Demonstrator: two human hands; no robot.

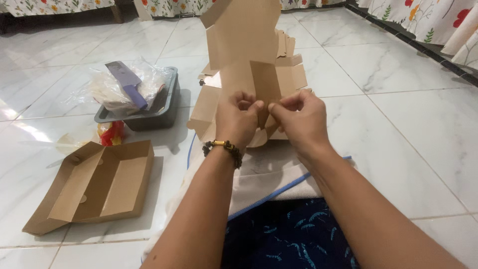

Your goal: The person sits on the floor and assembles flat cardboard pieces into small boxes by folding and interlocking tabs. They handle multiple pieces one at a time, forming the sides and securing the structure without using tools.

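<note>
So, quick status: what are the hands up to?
Left hand and right hand both pinching flat cardboard box blank, held upright. Folded box left, clear.

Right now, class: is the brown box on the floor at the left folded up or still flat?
Folded up and open. The box has raised side walls around a bare, empty bottom, with its lid flap lying out to the left.

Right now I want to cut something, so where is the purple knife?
In the head view, the purple knife lies at upper left on a plastic bag inside the dark tray, left of the left hand and beyond the folded cardboard box.
</note>
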